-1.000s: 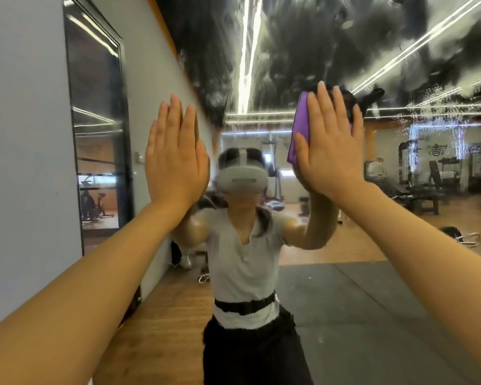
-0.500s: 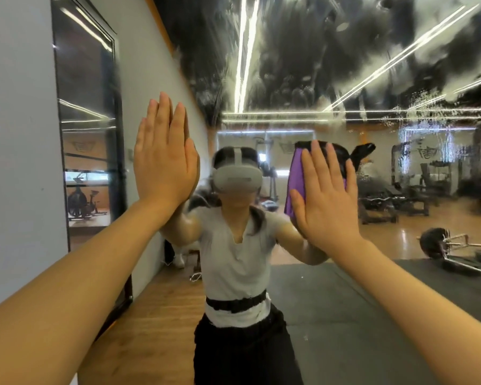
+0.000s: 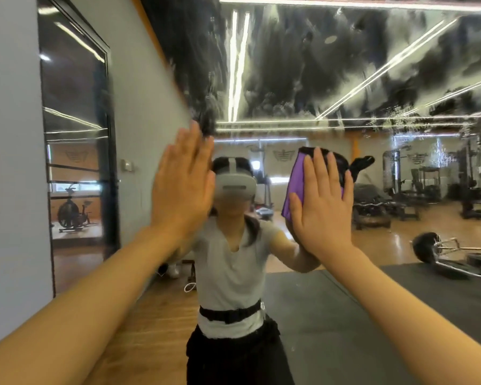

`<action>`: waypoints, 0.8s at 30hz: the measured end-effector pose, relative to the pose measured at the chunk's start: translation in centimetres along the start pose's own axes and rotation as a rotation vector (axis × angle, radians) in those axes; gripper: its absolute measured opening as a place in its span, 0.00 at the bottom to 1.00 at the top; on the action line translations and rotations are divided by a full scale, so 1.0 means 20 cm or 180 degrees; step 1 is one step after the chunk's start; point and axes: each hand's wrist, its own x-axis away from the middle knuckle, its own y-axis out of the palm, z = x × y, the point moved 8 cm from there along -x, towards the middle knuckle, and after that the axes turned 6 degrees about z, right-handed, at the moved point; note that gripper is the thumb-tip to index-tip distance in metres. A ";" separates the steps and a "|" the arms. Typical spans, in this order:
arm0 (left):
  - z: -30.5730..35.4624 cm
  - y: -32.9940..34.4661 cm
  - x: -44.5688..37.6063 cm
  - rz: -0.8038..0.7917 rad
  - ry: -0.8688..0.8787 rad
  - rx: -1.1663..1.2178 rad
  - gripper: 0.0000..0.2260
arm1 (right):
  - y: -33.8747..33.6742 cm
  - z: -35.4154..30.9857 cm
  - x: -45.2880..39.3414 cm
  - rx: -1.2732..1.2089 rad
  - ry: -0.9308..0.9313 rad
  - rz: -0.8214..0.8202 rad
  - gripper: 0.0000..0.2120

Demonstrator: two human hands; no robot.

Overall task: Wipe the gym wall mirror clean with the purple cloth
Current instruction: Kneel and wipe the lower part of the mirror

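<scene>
Arms reach forward, both raised to the mirror (image 3: 345, 79). Left hand (image 3: 182, 180) lies flat on the glass, fingers straight and together, holding nothing — right hand (image 3: 324, 202), fingers straight and spread, presses one purple cloth (image 3: 295, 184) against the glass beside the reflected headset (image 3: 235, 184)

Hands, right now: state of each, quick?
Left hand: open, fingers straight, flat toward the mirror, holding nothing.
Right hand: open, straight fingers pressing the purple cloth against the mirror.
</scene>
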 end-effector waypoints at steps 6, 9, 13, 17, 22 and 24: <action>0.34 0.19 0.01 -0.0132 0.0405 0.0015 0.25 | -0.01 0.00 0.06 0.0127 -0.0127 -0.0018 0.31; 0.34 0.23 0.03 -0.0148 0.0509 -0.0277 0.27 | -0.01 0.01 0.05 0.0160 -0.0233 -0.0057 0.32; 0.34 0.24 0.03 -0.0124 0.0546 -0.0323 0.27 | -0.01 0.06 -0.09 0.0136 -0.0331 -0.0140 0.33; 0.35 0.24 0.03 -0.0060 0.0600 -0.0341 0.26 | -0.03 0.14 -0.35 0.0062 -0.0281 -0.0212 0.34; 0.35 0.23 0.03 0.0052 0.0632 -0.0364 0.26 | -0.04 0.17 -0.29 -0.0096 -0.0133 -0.0072 0.33; 0.35 0.23 0.03 0.0091 0.0653 -0.0382 0.27 | -0.04 0.17 -0.13 -0.0121 -0.0012 0.0010 0.32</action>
